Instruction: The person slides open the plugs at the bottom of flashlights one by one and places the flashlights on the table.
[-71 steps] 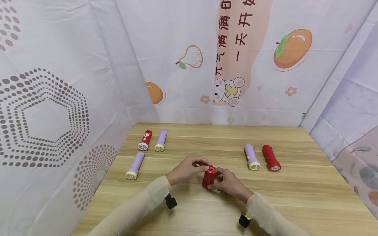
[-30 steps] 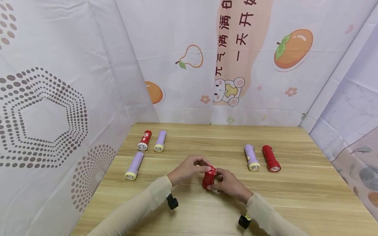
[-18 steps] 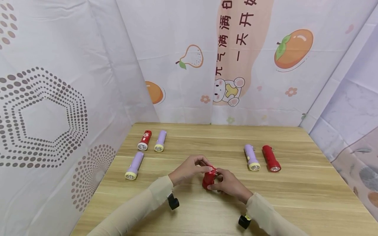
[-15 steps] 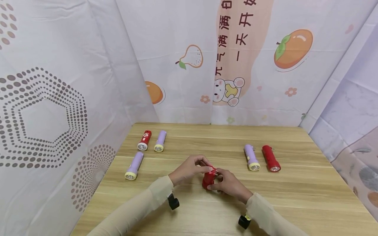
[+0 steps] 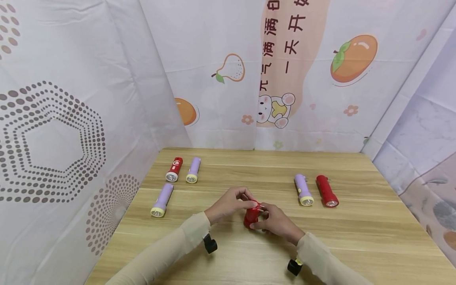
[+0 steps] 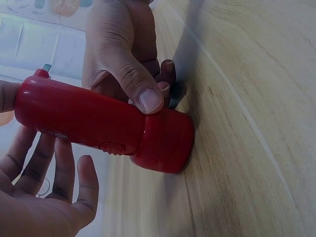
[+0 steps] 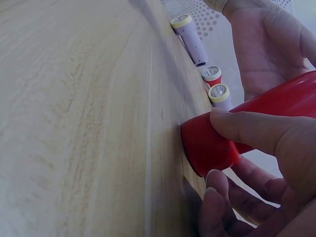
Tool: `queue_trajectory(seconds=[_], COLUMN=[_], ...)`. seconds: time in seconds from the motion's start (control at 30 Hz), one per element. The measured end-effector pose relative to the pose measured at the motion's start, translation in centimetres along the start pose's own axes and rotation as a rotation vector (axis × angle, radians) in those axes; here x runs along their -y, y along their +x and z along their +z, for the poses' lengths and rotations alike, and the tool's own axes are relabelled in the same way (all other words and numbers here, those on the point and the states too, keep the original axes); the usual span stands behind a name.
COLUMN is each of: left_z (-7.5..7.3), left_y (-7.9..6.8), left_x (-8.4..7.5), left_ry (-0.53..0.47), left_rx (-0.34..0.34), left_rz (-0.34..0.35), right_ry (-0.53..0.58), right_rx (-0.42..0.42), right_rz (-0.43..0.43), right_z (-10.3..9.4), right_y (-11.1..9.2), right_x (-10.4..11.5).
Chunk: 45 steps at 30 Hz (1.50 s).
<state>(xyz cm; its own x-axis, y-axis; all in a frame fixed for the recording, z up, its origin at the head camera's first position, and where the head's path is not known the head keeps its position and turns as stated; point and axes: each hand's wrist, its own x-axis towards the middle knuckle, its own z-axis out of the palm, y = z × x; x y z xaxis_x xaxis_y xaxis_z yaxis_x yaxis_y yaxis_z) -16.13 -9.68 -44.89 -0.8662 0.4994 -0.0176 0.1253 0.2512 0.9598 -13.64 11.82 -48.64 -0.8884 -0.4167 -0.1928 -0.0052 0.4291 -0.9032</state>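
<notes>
Red and glossy, a red flashlight (image 5: 252,216) stands between the two hands, its lamp end (image 6: 165,143) down on the wooden table (image 5: 246,261). The left hand (image 5: 230,204) pinches the upper end, thumb over the top; the right hand (image 5: 278,222) grasps it lower, thumb beside the lamp end. Metal prongs (image 5: 262,210) jut from the top toward the right hand. Left of the left hand lie a near purple flashlight (image 5: 162,199), a far purple flashlight (image 5: 194,170) and a red-and-white flashlight (image 5: 174,169); beyond the right hand lie a third purple flashlight (image 5: 304,190) and a plain red flashlight (image 5: 326,190). A tip or skid seems the likeliest trouble: a sideways push from the left hand while the right hand's low hold slackens could do it. The prongs could also snag the right hand's fingers. The left wrist view shows a ridged switch (image 6: 113,148) that the head view does not; the right wrist view alone shows a dark slot (image 7: 200,63) in the near purple flashlight. Whether the rim sits flat is hard to tell in those dim wrist views.
</notes>
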Motion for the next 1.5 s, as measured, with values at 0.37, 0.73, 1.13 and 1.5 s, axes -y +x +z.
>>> queue_trajectory(seconds=[0.37, 0.73, 1.13, 1.5], left_z=[0.2, -0.3, -1.0, -0.9], left_y=[0.0, -0.6, -1.2, -1.5], left_x=[0.2, 0.7, 1.2, 1.3], left_ry=[-0.039, 0.127, 0.242, 0.245], left_rx=[0.003, -0.029, -0.002, -0.025], left_rz=[0.008, 0.154, 0.333, 0.368], right_ry=[-0.003, 0.005, -0.078, -0.142], right_rx=[0.006, 0.0, -0.047, -0.137], right_rz=[-0.001, -0.012, -0.024, -0.052], right_z=[0.0, 0.2, 0.3, 0.9], right_y=[-0.1, 0.0, -0.6, -0.6], right_x=[0.1, -0.1, 0.1, -0.3])
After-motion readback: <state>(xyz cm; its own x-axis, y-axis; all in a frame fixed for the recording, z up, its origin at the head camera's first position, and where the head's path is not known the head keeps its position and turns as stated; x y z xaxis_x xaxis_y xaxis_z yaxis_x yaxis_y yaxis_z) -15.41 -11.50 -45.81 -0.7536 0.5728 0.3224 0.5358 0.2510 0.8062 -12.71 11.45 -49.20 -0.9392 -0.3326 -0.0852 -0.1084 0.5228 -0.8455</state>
